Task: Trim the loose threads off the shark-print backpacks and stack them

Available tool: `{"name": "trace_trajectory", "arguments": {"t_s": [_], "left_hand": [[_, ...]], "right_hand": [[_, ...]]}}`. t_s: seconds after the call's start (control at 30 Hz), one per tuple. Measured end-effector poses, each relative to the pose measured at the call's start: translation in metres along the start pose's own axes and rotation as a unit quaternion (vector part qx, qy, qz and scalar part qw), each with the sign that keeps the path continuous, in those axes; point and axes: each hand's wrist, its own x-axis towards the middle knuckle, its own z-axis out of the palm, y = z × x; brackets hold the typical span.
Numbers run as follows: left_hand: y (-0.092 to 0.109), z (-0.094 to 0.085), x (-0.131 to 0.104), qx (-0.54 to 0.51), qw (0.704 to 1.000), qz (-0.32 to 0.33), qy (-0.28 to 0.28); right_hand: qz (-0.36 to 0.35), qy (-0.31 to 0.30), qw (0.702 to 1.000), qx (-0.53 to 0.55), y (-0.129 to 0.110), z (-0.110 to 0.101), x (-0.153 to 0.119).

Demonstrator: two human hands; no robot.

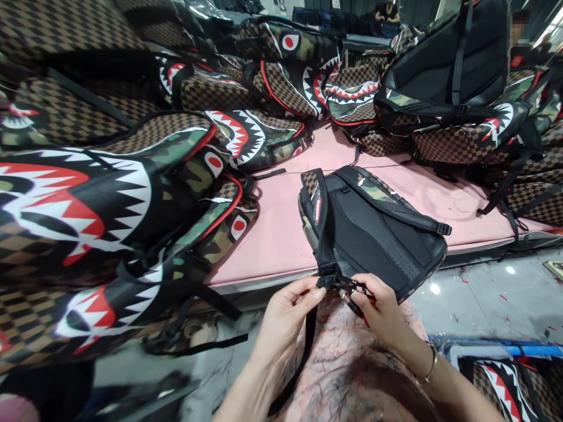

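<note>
A backpack (373, 234) lies with its black padded back facing up at the near edge of the pink table. Its shoulder strap (323, 234) runs down to a black adjuster buckle (328, 271) by my hands. My left hand (292, 308) pinches the strap at this buckle between thumb and fingers, and a loose strap tail (310, 334) hangs below. Close beside it, my right hand (378, 305) is closed around small dark snips (345, 295), their tips near the buckle. Fingers partly cover the tool, so its exact shape is unclear.
Shark-mouth backpacks (132, 193) are piled high on the left, close to my left arm. More backpacks (466, 129) are stacked at the back and right of the pink table (272, 234). A blue-rimmed crate (519, 350) holding bags stands at lower right. A person (387, 14) is far behind.
</note>
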Motion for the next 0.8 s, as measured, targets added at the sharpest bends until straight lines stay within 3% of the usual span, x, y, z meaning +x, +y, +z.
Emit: {"name": "trace_trajectory", "arguments": {"t_s": [0.27, 0.53, 0.7, 0.8], "left_hand": [[0.005, 0.004, -0.001, 0.058, 0.997, 0.042, -0.006], [0.005, 0.007, -0.001, 0.057, 0.998, 0.020, 0.012], [0.006, 0.006, 0.000, 0.048, 0.999, 0.015, 0.001], [0.009, 0.001, 0.003, 0.016, 0.999, -0.017, -0.046]], "right_hand": [[-0.103, -0.009, 0.982, -0.156, -0.006, -0.006, 0.012], [-0.141, -0.011, 0.958, -0.250, -0.009, -0.010, 0.012], [-0.113, -0.026, 0.980, -0.161, -0.006, -0.010, 0.015], [-0.022, 0.003, 1.000, -0.015, 0.000, -0.008, 0.015]]}}
